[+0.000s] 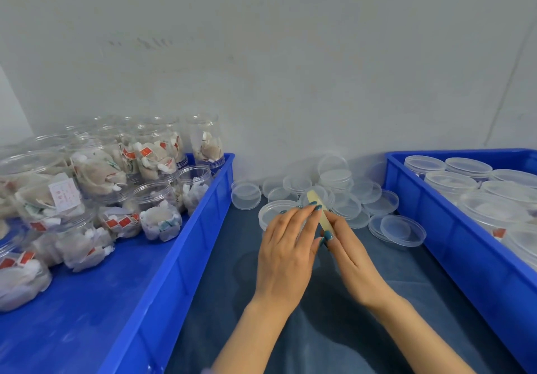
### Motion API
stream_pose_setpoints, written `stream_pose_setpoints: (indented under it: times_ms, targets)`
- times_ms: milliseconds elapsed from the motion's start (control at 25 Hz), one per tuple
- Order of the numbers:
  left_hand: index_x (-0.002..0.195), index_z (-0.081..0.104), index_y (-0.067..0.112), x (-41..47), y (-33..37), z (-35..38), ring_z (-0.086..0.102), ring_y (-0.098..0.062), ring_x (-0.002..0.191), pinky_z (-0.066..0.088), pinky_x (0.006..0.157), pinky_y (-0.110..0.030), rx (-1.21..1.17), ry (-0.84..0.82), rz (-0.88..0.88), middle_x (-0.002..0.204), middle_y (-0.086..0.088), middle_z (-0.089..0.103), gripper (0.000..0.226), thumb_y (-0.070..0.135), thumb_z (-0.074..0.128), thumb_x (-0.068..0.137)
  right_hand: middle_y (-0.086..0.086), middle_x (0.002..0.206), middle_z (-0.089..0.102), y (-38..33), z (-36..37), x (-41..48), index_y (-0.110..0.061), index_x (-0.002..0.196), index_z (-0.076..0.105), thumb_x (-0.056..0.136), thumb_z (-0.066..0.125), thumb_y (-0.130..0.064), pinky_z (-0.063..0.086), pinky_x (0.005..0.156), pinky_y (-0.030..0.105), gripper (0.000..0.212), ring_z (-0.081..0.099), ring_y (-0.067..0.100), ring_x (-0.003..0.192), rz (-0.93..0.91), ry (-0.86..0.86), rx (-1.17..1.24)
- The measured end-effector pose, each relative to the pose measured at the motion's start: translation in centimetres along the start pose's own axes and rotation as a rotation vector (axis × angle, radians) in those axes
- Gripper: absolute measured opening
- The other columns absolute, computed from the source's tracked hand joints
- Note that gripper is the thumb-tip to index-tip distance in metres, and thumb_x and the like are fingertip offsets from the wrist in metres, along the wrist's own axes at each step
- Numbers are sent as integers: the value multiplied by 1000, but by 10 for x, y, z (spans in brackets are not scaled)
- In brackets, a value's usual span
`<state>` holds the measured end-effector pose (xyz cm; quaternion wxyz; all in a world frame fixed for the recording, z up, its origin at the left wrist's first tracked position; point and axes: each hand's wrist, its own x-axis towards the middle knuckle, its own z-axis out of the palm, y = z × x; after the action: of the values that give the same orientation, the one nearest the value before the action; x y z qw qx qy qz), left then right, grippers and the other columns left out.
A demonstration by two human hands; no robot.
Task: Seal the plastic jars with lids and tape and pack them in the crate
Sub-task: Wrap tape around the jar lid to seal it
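Note:
A yellowish tape roll, seen edge-on, is held between both hands above the dark blue table cover. My left hand lays its fingers over the roll's left face, with the thumb tip near the lower edge. My right hand grips the roll from the right, thumb on its near rim. Open plastic jars filled with tea bags stand and lie in the blue crate on the left. Lidded jars fill the blue crate on the right. Loose clear lids are piled behind my hands.
The grey wall stands close behind the lids and crates. One clear lid lies beside the left crate's wall, and two overlapping lids lie by the right crate. The dark table cover runs between the crates under my forearms.

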<state>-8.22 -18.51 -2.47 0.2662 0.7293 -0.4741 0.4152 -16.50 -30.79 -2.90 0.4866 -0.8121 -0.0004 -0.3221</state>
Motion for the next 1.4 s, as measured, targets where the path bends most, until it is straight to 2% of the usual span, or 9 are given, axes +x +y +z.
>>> stream_pose_setpoints:
  times_ms: [160, 320, 480, 640, 760, 880, 1000, 1120, 1400]
  targets:
    - [130, 61, 11, 4, 4, -5, 58, -17, 120, 48, 101, -36, -74, 27, -39, 133, -1, 61, 38, 17, 58, 93, -9, 126, 61, 3, 0, 0, -21, 135, 49, 105, 42, -21, 45, 101, 48, 30, 57, 17, 118, 16, 36, -22]
    - [130, 60, 13, 13, 4, -12, 53, -16, 117, 47, 98, -33, -153, 111, -258, 128, 0, 62, 39, 16, 60, 92, -23, 98, 56, -2, -1, 0, -25, 124, 56, 99, 42, -38, 42, 83, 28, 32, 55, 9, 91, -98, 92, -196]
    - [119, 70, 16, 11, 3, -14, 64, -17, 103, 54, 82, -36, -117, 171, -243, 113, 4, 69, 31, 13, 69, 88, -22, 106, 55, -5, 2, -2, -25, 125, 55, 98, 39, -43, 35, 85, 13, 36, 51, 1, 98, -167, 128, -321]
    - [108, 75, 23, 10, 3, -15, 65, -9, 95, 50, 76, -29, -141, 247, -242, 105, 12, 71, 24, 20, 70, 85, -21, 109, 56, -3, 2, -3, -23, 128, 54, 98, 39, -44, 34, 87, 10, 40, 50, -2, 101, -154, 125, -338]
    - [94, 76, 31, 12, 3, -19, 63, 0, 90, 49, 76, -30, -312, 268, -404, 94, 22, 70, 16, 22, 78, 81, -22, 109, 54, -1, 1, -4, -22, 129, 54, 98, 38, -45, 32, 87, 8, 41, 48, -4, 101, -168, 131, -380]
    - [79, 73, 39, 15, 3, -21, 65, -4, 85, 53, 78, -39, -582, 189, -682, 83, 24, 70, 14, 28, 81, 77, -26, 111, 52, -2, 0, -4, -26, 128, 53, 99, 38, -45, 32, 89, 7, 37, 47, -5, 103, -184, 135, -421]
    - [78, 73, 43, 17, 0, -23, 61, -7, 91, 52, 83, -43, -688, 143, -797, 86, 17, 69, 11, 37, 81, 74, -25, 111, 51, -5, 0, -4, -26, 127, 53, 101, 39, -41, 30, 90, 7, 33, 46, -6, 104, -224, 136, -463]
    - [83, 74, 42, 18, 0, -26, 59, -4, 94, 53, 81, -38, -760, 151, -797, 89, 20, 70, 14, 47, 77, 71, -18, 112, 54, -6, 2, -4, -25, 127, 52, 101, 40, -40, 30, 90, 7, 32, 46, -5, 104, -228, 132, -470]
    - [77, 68, 41, 18, -1, -24, 60, -13, 88, 51, 82, -50, -666, 119, -797, 81, 14, 65, 13, 32, 76, 81, -9, 114, 57, -5, 6, -6, -18, 125, 55, 99, 38, -43, 32, 93, 9, 40, 48, 5, 103, -200, 115, -477]
